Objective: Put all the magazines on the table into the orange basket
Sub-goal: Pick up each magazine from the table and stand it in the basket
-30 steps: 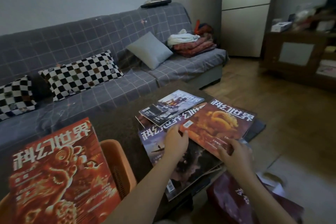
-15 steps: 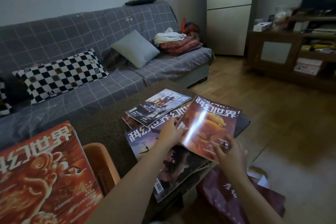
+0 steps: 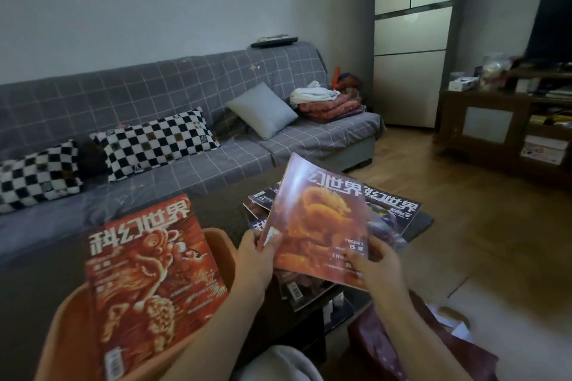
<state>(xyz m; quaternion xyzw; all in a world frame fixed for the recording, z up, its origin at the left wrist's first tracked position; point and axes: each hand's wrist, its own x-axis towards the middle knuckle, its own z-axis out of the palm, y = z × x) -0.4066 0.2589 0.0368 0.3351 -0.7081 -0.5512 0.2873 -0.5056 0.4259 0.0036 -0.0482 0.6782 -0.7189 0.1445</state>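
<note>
An orange dragon-cover magazine (image 3: pixel 318 226) is lifted off the table and tilted up, held by both hands. My left hand (image 3: pixel 257 260) grips its lower left corner, my right hand (image 3: pixel 376 266) its lower right edge. Beneath it, several more magazines (image 3: pixel 393 210) lie fanned on the dark low table (image 3: pixel 223 210). At lower left stands the orange basket (image 3: pixel 221 244), with a red dragon-cover magazine (image 3: pixel 148 272) standing tilted inside it and hiding much of its rim.
A grey checked sofa (image 3: pixel 185 139) with checkered and grey cushions runs behind the table. A dark red bag (image 3: pixel 439 337) sits on the floor at lower right. A wooden cabinet (image 3: pixel 501 124) and fridge stand at the right beyond open wood floor.
The orange magazine, flat on the pile a second ago, has been raised and tilted upright by both hands and shifted left toward the basket. The camera has tilted up.
</note>
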